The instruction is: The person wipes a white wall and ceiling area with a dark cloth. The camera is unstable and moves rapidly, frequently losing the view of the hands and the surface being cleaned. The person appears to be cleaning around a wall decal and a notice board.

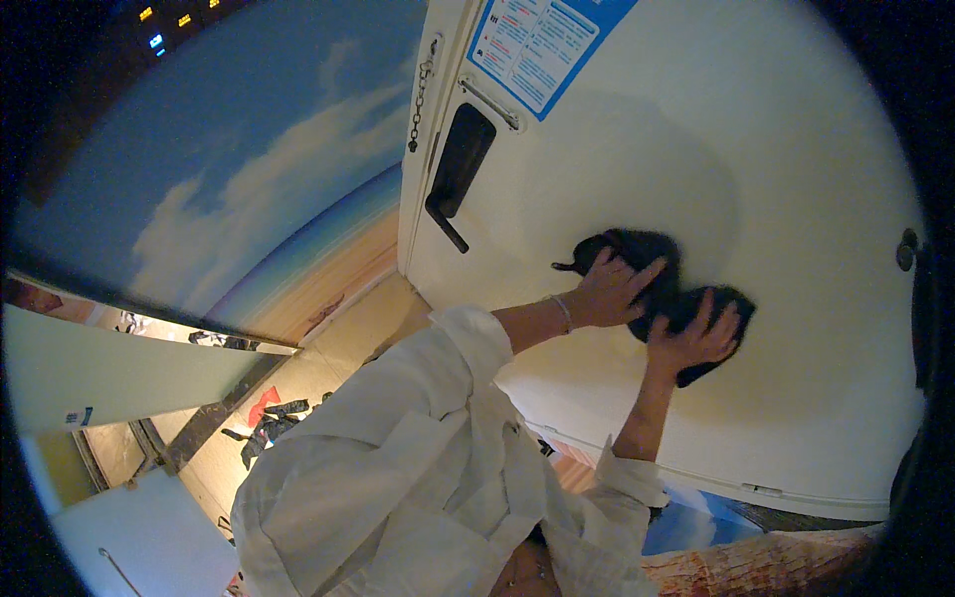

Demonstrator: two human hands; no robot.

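Note:
My left hand (612, 291) lies with spread fingers on a dark cloth (653, 246), holding it against a white door (806, 209). Lower and to the right, my right hand (694, 339) presses the cloth's other part flat to the same door, its fingers also apart. The cloth is bunched between the hands, and a thin loop or strip sticks out at its left end. Whether it is one piece or two I cannot tell. The palms' undersides are hidden. A black lever handle (450, 224) sits on the door, left of my hands.
Above the handle are a metal pull bar (489, 103), a door chain (419, 108) and a blue-bordered notice (537, 48) with writing. A beach mural (283, 164) covers the left wall. Dark items and something red (262, 407) lie on the tiled floor (332, 358) behind my sleeve.

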